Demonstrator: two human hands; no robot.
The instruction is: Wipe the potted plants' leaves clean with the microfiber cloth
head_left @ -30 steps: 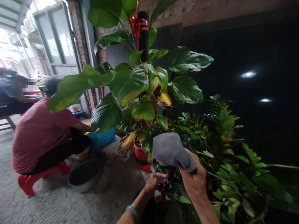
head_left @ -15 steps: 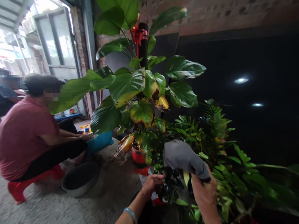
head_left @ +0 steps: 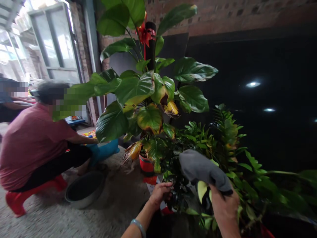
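Your right hand (head_left: 226, 201) grips a gray cloth-like object (head_left: 204, 168) over dark leaves (head_left: 178, 195); your left hand (head_left: 159, 195) curls at those leaves, whether pinching one I cannot tell. Ahead, a large plant (head_left: 136, 89) overhangs its red pot (head_left: 146, 165), partly screening a person (head_left: 32, 140) on a red stool (head_left: 15, 202) to your left, near a basin (head_left: 86, 201).

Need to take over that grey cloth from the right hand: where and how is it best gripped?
Take the grey cloth by its rounded upper-left end, coming from the left: that end juts free, while the right hand grips the lower, dark-edged end. It looks soft and bunched, so a full-hand hold would probably beat a fingertip pinch.
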